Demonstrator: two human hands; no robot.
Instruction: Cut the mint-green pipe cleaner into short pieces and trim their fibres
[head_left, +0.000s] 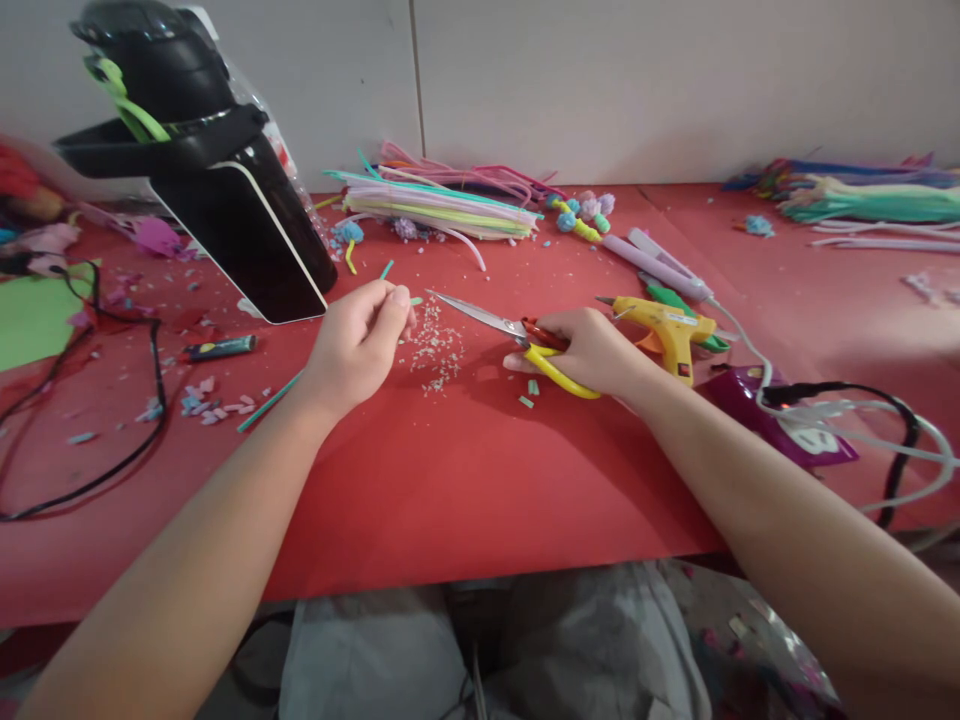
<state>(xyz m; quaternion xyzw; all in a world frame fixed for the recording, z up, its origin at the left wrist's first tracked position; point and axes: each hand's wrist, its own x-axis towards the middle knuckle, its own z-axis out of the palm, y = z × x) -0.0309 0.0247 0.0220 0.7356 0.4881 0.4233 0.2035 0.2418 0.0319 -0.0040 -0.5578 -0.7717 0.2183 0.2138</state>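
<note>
My left hand (358,340) is closed in a pinch on a green pipe cleaner (270,402). A stretch of it shows below my wrist, and short green ends stick out near the fingertips; the rest is hidden by the hand. My right hand (581,350) grips scissors (487,318) with red and yellow handles. Their blades look closed and point left, the tip a little right of my left fingertips and apart from them. Pale fluff trimmings (436,352) lie scattered on the red table (480,500) between the hands, and small green cut pieces (529,395) lie below the scissors.
A tall black container (247,240) stands at left, near a black cable (159,385) and a dark tube (219,347). Behind lie pipe cleaner bundles (442,205). At right are a yellow glue gun (667,325), a lilac corded tool (656,265) and a purple power box (780,420).
</note>
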